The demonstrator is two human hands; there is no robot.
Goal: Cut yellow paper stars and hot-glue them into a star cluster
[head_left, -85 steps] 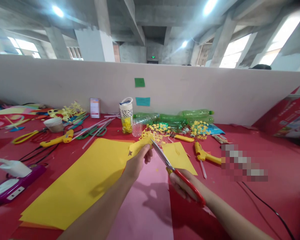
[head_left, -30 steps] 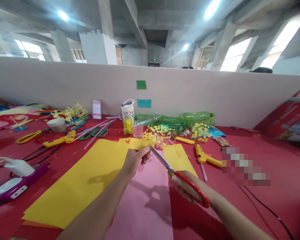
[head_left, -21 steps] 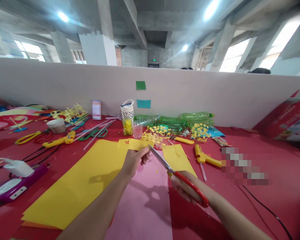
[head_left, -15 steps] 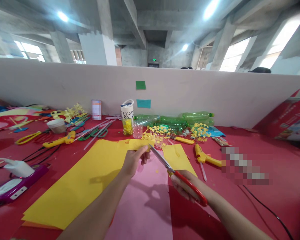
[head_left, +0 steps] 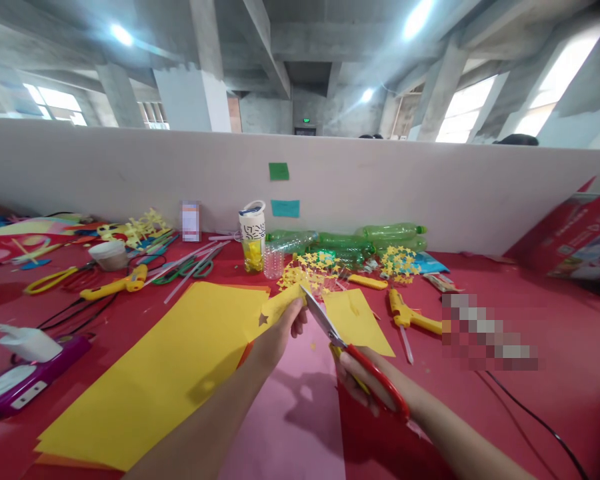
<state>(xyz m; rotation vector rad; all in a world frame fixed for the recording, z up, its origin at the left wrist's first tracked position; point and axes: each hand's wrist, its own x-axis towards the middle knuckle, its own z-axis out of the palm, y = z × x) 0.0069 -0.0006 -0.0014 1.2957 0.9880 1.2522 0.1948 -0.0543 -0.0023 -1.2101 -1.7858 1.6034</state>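
Note:
My left hand (head_left: 284, 328) pinches a small piece of yellow paper (head_left: 281, 301) between thumb and fingers. Near the paper's left end is a dark star shape, seemingly a cut-out hole. My right hand (head_left: 356, 375) grips red-and-yellow-handled scissors (head_left: 325, 320), whose blade tips meet the paper's edge just beyond my left thumb. Both hands are over a pink sheet (head_left: 290, 427). Large yellow sheets (head_left: 155, 373) lie to the left, and a smaller yellow sheet (head_left: 357, 317) is beyond the scissors. Little yellow stars (head_left: 310, 270) are clustered behind the hands.
A yellow glue gun (head_left: 413, 319) lies at right, another glue gun (head_left: 115, 285) at left. Green plastic bottles (head_left: 345, 241) and a patterned cup (head_left: 253, 230) stand or lie along the white partition (head_left: 380, 180). A purple power strip (head_left: 45, 377) is at near left.
My left hand has shifted slightly right, and the yellow paper has turned, showing the star shape. The scissors' blades remain at the paper, with their handles looking more spread.

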